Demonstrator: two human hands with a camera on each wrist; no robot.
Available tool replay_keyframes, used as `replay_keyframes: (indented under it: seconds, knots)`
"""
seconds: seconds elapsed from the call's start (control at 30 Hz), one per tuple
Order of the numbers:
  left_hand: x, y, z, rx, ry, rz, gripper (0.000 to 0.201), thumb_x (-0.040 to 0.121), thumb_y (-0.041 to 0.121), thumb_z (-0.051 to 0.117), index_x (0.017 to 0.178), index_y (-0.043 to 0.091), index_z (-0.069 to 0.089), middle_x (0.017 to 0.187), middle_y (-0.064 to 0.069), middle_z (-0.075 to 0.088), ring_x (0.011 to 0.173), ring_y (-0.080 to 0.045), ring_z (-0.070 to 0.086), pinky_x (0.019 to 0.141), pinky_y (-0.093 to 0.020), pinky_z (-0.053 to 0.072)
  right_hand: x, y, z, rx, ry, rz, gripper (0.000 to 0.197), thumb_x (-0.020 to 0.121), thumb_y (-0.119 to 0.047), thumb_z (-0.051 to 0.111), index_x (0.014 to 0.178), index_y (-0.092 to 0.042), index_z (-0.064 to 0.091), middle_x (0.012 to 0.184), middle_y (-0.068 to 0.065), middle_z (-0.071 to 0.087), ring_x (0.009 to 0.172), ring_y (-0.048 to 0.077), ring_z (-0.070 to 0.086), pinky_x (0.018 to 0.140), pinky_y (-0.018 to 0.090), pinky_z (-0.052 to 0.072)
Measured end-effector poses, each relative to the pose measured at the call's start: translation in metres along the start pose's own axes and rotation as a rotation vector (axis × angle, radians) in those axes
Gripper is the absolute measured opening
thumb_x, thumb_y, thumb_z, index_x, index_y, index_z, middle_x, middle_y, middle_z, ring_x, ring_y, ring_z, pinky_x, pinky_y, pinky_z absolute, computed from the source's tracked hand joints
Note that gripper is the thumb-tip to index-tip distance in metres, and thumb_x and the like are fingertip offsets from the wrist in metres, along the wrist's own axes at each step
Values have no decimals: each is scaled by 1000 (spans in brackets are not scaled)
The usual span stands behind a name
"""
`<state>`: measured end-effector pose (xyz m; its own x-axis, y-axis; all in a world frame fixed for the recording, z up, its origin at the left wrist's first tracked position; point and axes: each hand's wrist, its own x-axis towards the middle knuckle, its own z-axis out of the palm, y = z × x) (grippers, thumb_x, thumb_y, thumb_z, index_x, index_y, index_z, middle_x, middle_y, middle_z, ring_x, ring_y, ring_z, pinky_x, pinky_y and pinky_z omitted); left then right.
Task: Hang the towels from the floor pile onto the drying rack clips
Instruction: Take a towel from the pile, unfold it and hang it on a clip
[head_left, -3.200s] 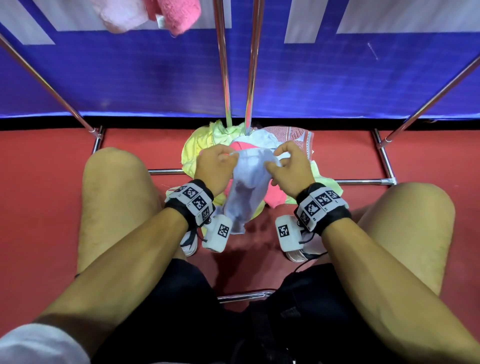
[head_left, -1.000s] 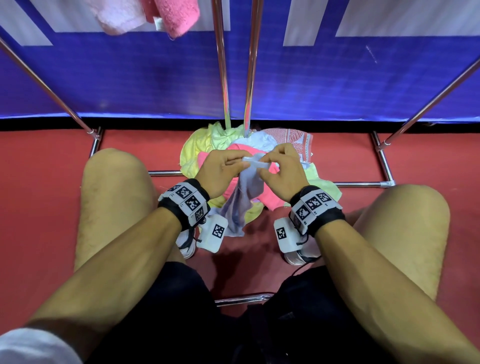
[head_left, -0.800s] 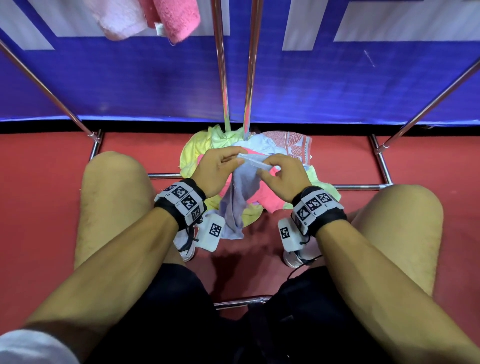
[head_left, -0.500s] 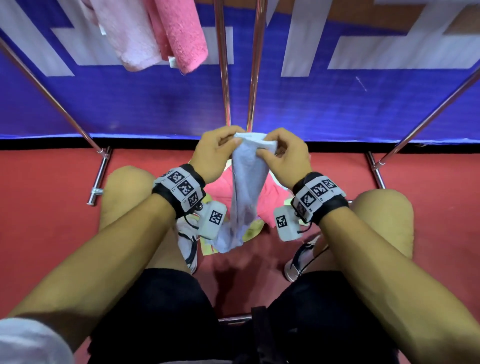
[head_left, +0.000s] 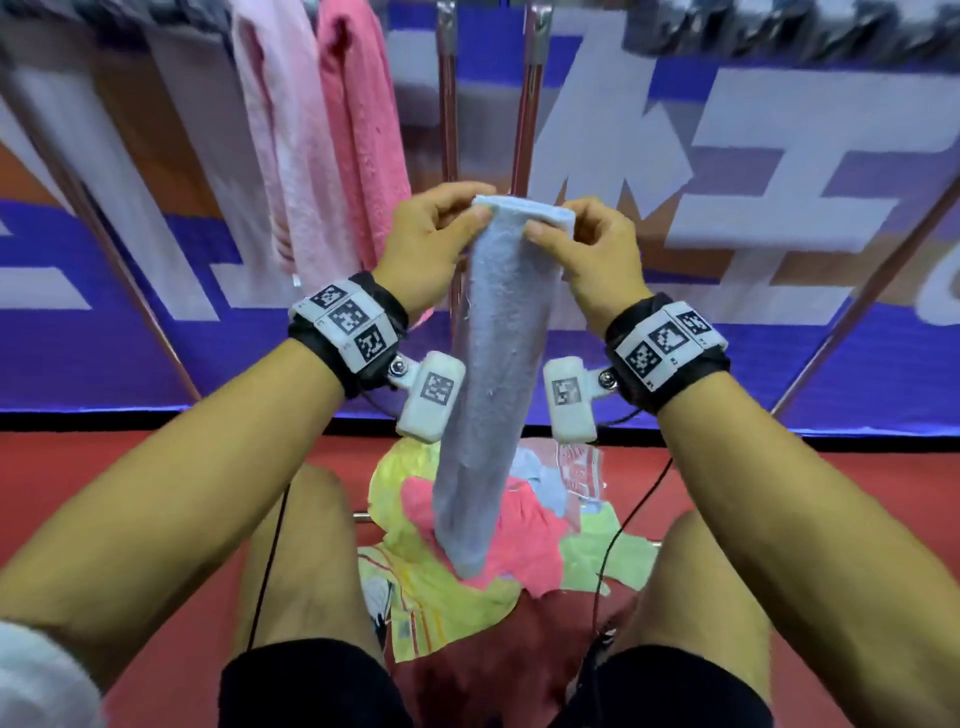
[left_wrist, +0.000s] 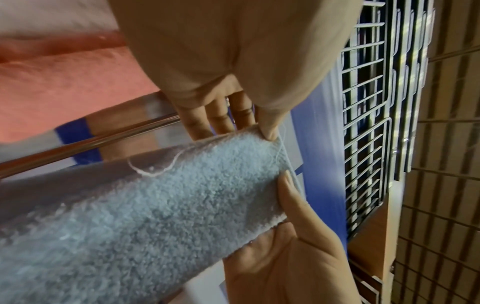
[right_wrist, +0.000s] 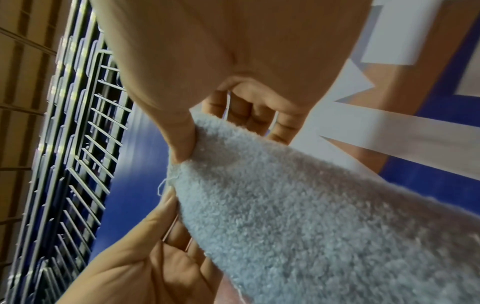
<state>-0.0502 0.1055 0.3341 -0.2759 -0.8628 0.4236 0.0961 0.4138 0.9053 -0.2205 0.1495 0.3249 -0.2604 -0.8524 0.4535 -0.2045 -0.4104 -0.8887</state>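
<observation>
At the left of the head view two fluffy terry towels hang side by side from the top of the drying rack, a pale pink terry towel (head_left: 270, 156) and just to its right a deeper pink terry towel (head_left: 363, 145); the clips that hold them are blurred and cannot be made out. Two thin chromed upright rods of the drying rack (head_left: 448, 104) rise behind the hands, and slanted rods run along both sides.

The left hand (head_left: 426, 244) is raised in front of those rods, wrist bent, with thumb and fingertips pinching the left top corner of the light blue terry towel (head_left: 498, 364). In the left wrist view its thumb presses on the nap of the light blue terry towel (left_wrist: 155, 205) while its fingers lie behind the hem.

That towel is folded into a long narrow strip with a nubbly pile; it hangs straight down between the wrists, its lower end above the floor pile of yellow, pink and green cloths (head_left: 467, 545) on the red floor (head_left: 78, 493) between the knees.

The right hand (head_left: 592, 260) mirrors the left, pinching the right top corner with thumb in front and curled fingers behind, as the right wrist view shows.

Behind everything stands a blue banner with white lettering (head_left: 727, 182).
</observation>
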Motion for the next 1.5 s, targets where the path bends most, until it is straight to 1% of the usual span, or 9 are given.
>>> replay_keyframes:
  seconds: [0.17,0.27,0.4,0.6,0.9,1.07,1.2,1.3,1.5]
  knots:
    - [33,62,3,-66,30,84,17,98,2,55,113,3,63,90,-4,68,69,-5,63,58,-20,51,33,-63,8,38,-79,-55,27,76,-32,75,87,-13,61,86,1,64,79,15,59,76,30,53]
    - [49,91,2,-60,18,132,18,99,6,55,114,6,64,97,-7,69,85,-15,64,79,-36,57,45,-95,14,41,-175,-100,37,87,-28,67,119,-10,67,116,12,70,104,23,66,99,48,51]
    - [68,118,-7,-69,37,179,16,97,11,58,110,12,66,107,-11,69,97,-19,62,95,-47,52,58,-131,18,-84,-199,-237,27,93,-30,58,118,-31,68,122,2,69,116,20,63,104,49,47]
    - [82,137,-12,-268,46,114,25,92,20,67,114,8,64,108,-9,68,95,-18,64,76,-29,54,83,-171,23,-48,-178,-288,21,97,-13,56,112,-11,71,109,0,72,100,7,66,88,24,52]
    - [61,85,2,-170,-265,-169,51,53,24,89,99,10,73,96,-8,77,87,-20,72,79,-34,57,131,-209,20,-7,-8,-178,13,93,-26,62,94,-26,75,103,0,74,102,17,69,95,42,55]
    - [42,46,-15,-109,-349,-292,16,74,8,80,86,2,72,81,-6,75,70,-15,69,67,-26,56,155,-205,-23,24,297,-38,14,83,-38,70,84,-24,71,94,0,74,94,18,71,88,43,58]
    - [47,47,-42,-177,-319,-327,29,78,15,76,97,-5,69,83,-11,74,71,-17,70,64,-24,55,176,-149,-65,-114,455,147,48,63,-51,65,94,-16,71,99,6,73,95,25,69,89,45,57]
    - [62,75,-49,-231,-291,-292,32,84,18,65,105,-6,67,88,-12,74,76,-19,70,68,-26,58,152,-124,-59,-541,310,267,54,65,-46,53,107,-14,65,104,13,66,98,29,63,88,37,51]
    - [80,118,-33,-94,-376,-279,20,98,17,53,91,7,69,83,-5,74,80,-17,69,74,-31,53,86,-126,36,-282,-203,80,34,99,-34,54,121,-9,60,116,6,64,99,11,59,89,28,47]
